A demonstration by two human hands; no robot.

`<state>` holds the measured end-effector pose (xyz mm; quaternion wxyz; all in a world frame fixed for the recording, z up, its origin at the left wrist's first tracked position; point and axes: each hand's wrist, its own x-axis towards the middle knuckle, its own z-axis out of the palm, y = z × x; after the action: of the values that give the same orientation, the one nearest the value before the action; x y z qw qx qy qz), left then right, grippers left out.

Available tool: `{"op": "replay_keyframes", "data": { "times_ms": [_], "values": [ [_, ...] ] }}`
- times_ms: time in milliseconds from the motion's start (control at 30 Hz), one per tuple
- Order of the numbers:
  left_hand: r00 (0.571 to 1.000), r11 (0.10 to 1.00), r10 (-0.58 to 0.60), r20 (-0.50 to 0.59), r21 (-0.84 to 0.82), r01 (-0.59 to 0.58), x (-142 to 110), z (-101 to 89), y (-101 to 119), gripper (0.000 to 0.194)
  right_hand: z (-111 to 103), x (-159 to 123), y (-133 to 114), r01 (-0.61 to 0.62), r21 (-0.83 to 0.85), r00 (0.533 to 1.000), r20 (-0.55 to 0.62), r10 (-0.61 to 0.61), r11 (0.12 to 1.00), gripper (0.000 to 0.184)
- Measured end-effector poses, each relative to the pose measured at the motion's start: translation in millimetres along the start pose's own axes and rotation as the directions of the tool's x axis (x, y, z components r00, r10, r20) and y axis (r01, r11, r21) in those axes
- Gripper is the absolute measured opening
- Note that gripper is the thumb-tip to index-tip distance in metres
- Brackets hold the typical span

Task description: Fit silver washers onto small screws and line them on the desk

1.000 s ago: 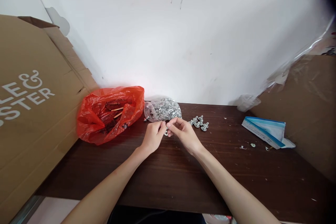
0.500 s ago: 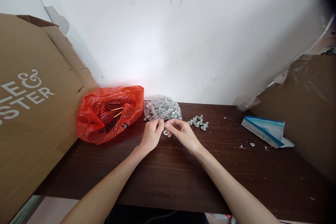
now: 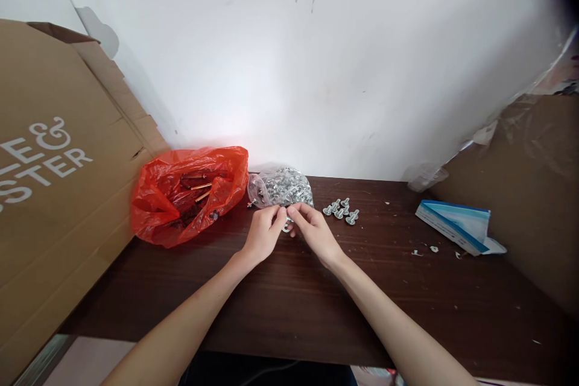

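Note:
My left hand [image 3: 264, 230] and my right hand [image 3: 313, 231] meet above the dark brown table, thumbs and fingertips pinched close together. Between them shows a small silvery screw [image 3: 288, 220], largely covered by the fingers. Just beneath the fingertips a pale metal washer [image 3: 286, 229] is partly visible; whether it lies on the table or is held, I cannot tell. Right behind the hands lies a clear plastic bag [image 3: 287, 186] full of small silvery metal parts. To the right of my right hand is a cluster of several screws with washers [image 3: 340, 211].
A red plastic bag [image 3: 154, 211] holding dark and brass-coloured long pieces sits at the left, against a large cardboard box [image 3: 54, 211]. On the right of the table [image 3: 344, 319] are a blue-and-white carton [image 3: 452, 226] and small white scraps [image 3: 434, 249]. A white wall [image 3: 353, 72] rises behind.
My right hand's fingers have closed in toward my left thumb, and the small metal piece between the hands shows more clearly. The bags and the screw cluster stay put.

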<state>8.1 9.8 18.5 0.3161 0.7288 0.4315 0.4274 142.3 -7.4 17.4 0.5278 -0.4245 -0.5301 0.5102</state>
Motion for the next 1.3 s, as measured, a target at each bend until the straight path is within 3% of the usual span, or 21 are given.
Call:
{"op": "replay_keyframes", "data": {
  "times_ms": [133,300,467,667,867,1033,1200,1300],
  "values": [
    [0.998,0.999,-0.033,-0.053,-0.006,0.033,2.9,-2.8,-3.0,0.036,-0.4,0.4,3.8,-0.100,-0.024,0.991,0.083,0.102,0.995,0.041],
    [0.995,0.995,-0.073,-0.067,-0.074,0.068,4.9,-2.0,-9.4,0.038,-0.1,-0.8,-0.5,-0.061,0.091,0.997,0.050,0.056,0.994,0.036],
    [0.998,0.998,-0.044,-0.036,-0.045,0.042,3.3,-0.9,-4.5,0.035,-0.6,-1.2,-3.3,-0.123,0.195,0.991,0.077,0.110,0.973,0.034],
    [0.999,0.998,-0.040,0.002,-0.051,0.040,1.4,1.0,-2.1,0.032,-2.9,-0.5,-4.8,-0.035,0.183,0.999,0.035,0.029,0.983,0.033],
    [0.999,0.998,-0.041,0.004,-0.047,0.041,1.8,0.4,-4.0,0.032,-5.5,0.0,-5.7,-0.155,0.155,0.988,0.045,0.150,0.976,0.035],
    [0.999,0.999,-0.038,-0.014,-0.035,0.037,2.6,0.4,-5.4,0.030,-9.5,1.2,-6.7,-0.064,0.175,0.998,0.035,0.059,0.982,0.032],
    [0.999,0.998,-0.046,0.004,-0.037,0.047,2.4,0.6,-6.4,0.030,-11.0,1.9,-6.9,-0.196,0.128,0.978,0.093,0.185,0.972,0.033],
    [0.998,0.996,-0.060,0.008,-0.064,0.061,2.3,0.7,-6.2,0.028,-10.7,1.5,-7.7,-0.116,0.125,0.988,0.113,0.102,0.985,0.029]
  ]
}}
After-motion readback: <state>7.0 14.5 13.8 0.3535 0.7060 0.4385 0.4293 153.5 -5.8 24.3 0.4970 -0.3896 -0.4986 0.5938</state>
